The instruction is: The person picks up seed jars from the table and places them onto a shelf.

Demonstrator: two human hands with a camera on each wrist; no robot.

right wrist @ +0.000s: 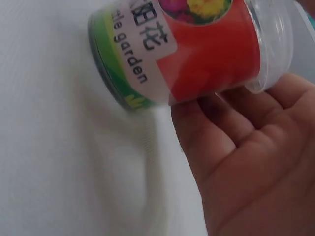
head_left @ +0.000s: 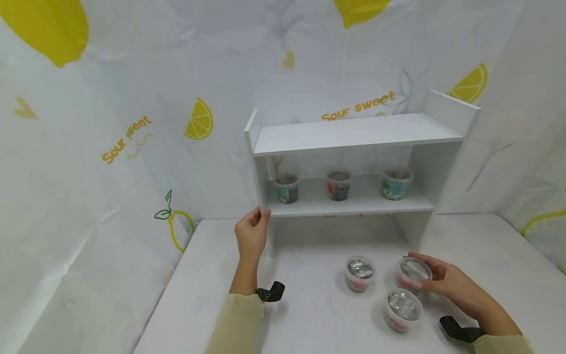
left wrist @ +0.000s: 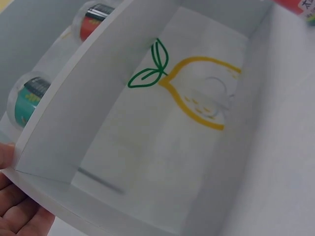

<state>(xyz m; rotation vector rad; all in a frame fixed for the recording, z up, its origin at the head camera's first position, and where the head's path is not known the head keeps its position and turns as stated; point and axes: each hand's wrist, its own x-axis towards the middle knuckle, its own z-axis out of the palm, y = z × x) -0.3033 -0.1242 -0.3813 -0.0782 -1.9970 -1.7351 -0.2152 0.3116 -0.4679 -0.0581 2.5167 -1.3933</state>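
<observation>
My left hand (head_left: 251, 235) grips the left edge of a white two-tier shelf (head_left: 347, 211), near its lower board. In the left wrist view, the thumb and curled fingers (left wrist: 19, 209) lie on either side of that edge. My right hand (head_left: 448, 282) holds a clear plastic tub (head_left: 414, 272) between thumb and fingers at the table's right. A second tub (head_left: 402, 309) stands just in front of it, and a third tub (head_left: 359, 273) to the left. In the right wrist view, a red-labelled "Little garden" tub (right wrist: 206, 54) hides my fingertips.
On the shelf's lower board stand three tubs: a blue-green one (head_left: 287, 188) at left, a red-and-dark one (head_left: 339, 185) in the middle and a green one (head_left: 396, 183) at right. A lemon-print sheet (head_left: 212, 59) hangs behind the white table (head_left: 190, 305).
</observation>
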